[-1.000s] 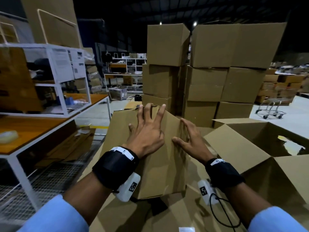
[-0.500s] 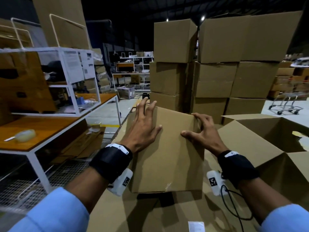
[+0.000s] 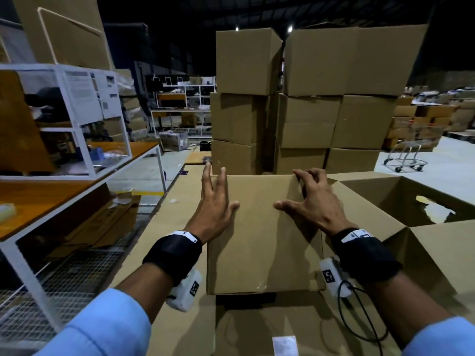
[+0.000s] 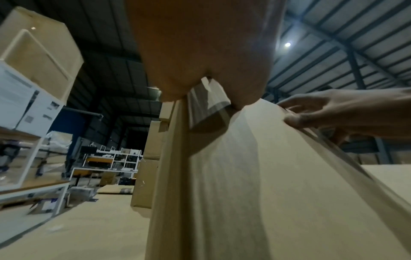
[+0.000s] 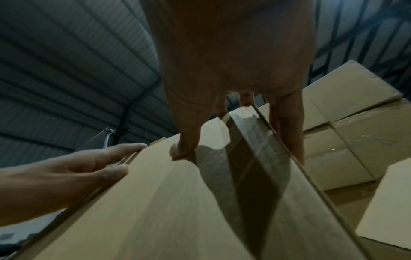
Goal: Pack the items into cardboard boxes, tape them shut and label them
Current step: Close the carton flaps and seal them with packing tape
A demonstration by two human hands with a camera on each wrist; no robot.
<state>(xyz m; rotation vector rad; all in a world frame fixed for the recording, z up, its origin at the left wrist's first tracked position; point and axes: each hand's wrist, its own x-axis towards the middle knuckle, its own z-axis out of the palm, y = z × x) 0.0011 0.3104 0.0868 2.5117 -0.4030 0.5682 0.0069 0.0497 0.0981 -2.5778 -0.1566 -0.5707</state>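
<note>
A plain brown cardboard box (image 3: pixel 262 240) stands upright in front of me on flat cardboard sheets, its broad face toward me. My left hand (image 3: pixel 218 194) lies along its upper left edge with straight, spread fingers, thumb on the front face. My right hand (image 3: pixel 308 196) grips the upper right corner, fingers curled over the top edge and thumb pressed on the front. The right wrist view shows the box (image 5: pixel 177 202) edge between thumb and fingers, with the left hand (image 5: pixel 66 168) at the far edge. In the left wrist view the box (image 4: pixel 266 176) fills the frame, with the right hand (image 4: pixel 333 109) beyond it.
A large open box (image 3: pixel 385 196) stands at my right. Stacked closed boxes (image 3: pixel 308 111) rise just behind. A white-framed table (image 3: pixel 51 201) with an orange top and a tape roll (image 3: pixel 5 210) is at my left. A white label (image 3: pixel 285 345) lies on the cardboard near me. A trolley (image 3: pixel 406 158) is far right.
The box has turned from a slanted pose to square and upright facing me. My left hand slid from its face to the left edge; my right hand moved up onto the top right corner.
</note>
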